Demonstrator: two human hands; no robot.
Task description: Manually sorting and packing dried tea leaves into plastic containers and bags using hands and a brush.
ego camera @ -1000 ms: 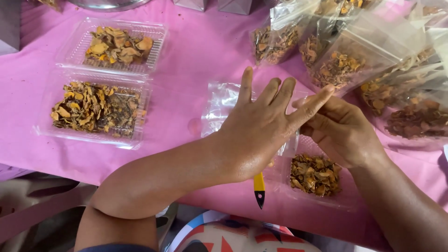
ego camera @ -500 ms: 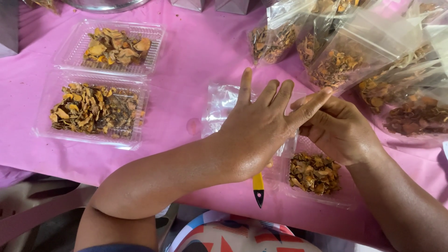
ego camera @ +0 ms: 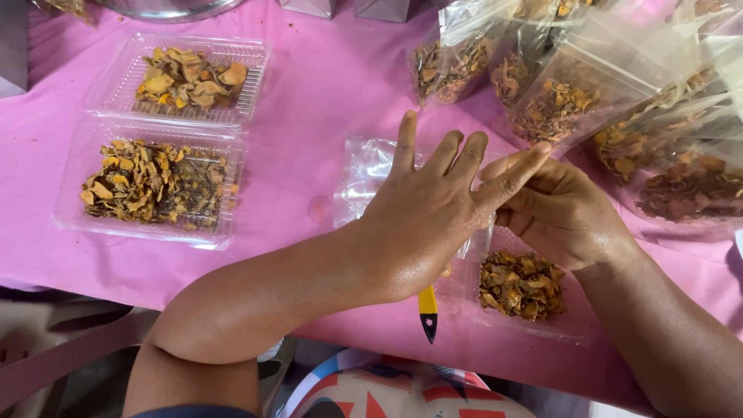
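My left hand (ego camera: 426,220) lies across a clear plastic pouch (ego camera: 534,321), fingers stretched out and the thumb hidden beneath. Its index finger meets my right hand (ego camera: 561,213), which pinches the pouch's top edge. The pouch lies flat near the table's front edge, with dried orange-brown pieces (ego camera: 515,285) gathered in its lower end. A yellow-handled tool with a black tip (ego camera: 427,311) sticks out from under my left hand, over the table edge. Empty clear pouches (ego camera: 370,172) lie under my left fingers.
Two clear plastic trays on the pink tablecloth (ego camera: 309,93) at the left hold dried pieces: a nearer one (ego camera: 151,182) and a farther one (ego camera: 186,77). Several filled pouches (ego camera: 619,108) are heaped at the back right. A metal bowl (ego camera: 166,8) sits at the far edge.
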